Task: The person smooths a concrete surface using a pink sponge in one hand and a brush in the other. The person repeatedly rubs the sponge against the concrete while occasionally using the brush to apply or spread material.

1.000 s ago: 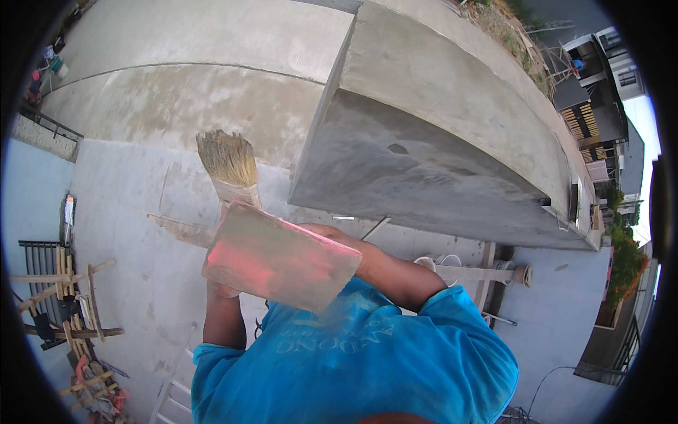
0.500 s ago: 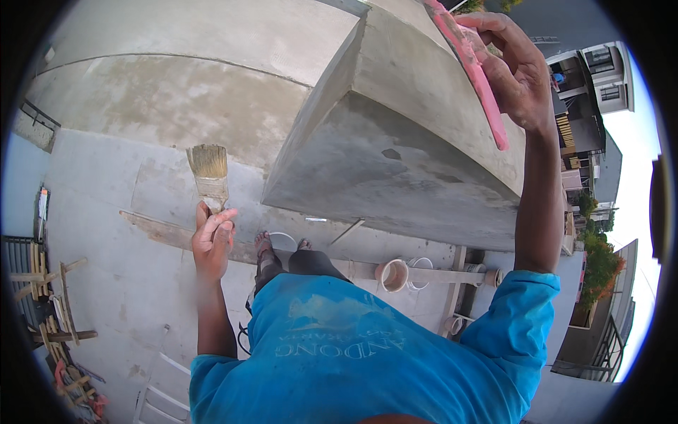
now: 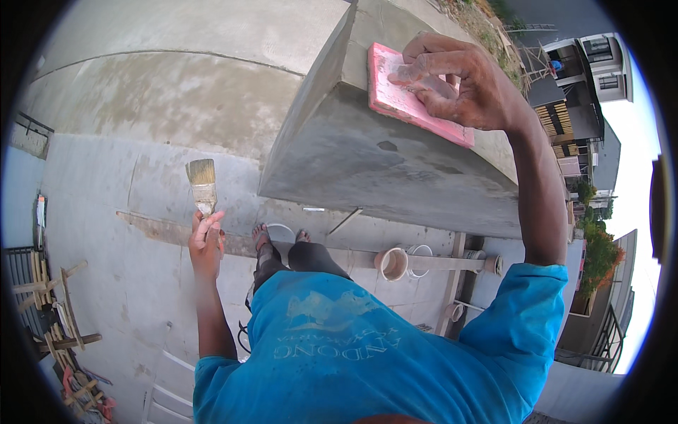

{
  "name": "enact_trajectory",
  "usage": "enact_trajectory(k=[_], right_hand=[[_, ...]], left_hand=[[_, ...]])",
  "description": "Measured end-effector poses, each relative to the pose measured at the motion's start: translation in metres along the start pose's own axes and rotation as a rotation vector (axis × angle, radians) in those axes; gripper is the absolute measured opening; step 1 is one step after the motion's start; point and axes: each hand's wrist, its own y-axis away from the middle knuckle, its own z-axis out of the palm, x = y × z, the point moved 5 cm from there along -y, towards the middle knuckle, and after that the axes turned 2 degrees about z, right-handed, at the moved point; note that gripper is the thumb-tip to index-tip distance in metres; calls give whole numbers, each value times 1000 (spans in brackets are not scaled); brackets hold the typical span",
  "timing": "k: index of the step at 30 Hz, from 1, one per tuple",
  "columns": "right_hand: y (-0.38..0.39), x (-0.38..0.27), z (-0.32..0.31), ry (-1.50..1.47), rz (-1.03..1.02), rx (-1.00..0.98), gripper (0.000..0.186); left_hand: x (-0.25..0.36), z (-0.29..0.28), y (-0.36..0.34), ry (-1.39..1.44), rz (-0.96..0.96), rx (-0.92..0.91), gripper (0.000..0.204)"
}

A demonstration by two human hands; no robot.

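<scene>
A pink plastering float lies against the top of a grey plastered block, near its corner edge. My right hand is closed round the float's handle, with the arm stretched up and forward. At the left, my left hand grips a wide paintbrush by its handle, bristles pointing up and away. The brush's bristles look dirty and pale, and it is held apart from the block. On the block's near face shows a small dark patch.
I stand on a wooden plank beside a white bucket. To the right are a brown bucket and a white one. Scrap timber is piled at the left; houses stand beyond at the right.
My right hand has brought the float left and down, turning it from edge-on to flat at the block's top edge. The paintbrush in my left hand has shifted slightly.
</scene>
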Motion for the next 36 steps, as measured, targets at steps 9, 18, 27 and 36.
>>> enact_trajectory(k=[9,18,27,36], right_hand=[[-14,-7,-12,-69,-91,213,37],[91,55,-39,68,340,314,24],[85,85,-34,352,467,129,30],[63,24,-38,-74,-31,359,32]], left_hand=[[-1,1,-16,9,145,-20,25],[-2,-29,-7,228,-51,14,31],[46,-6,-30,311,42,-61,42],[47,2,-35,267,57,-127,46]])
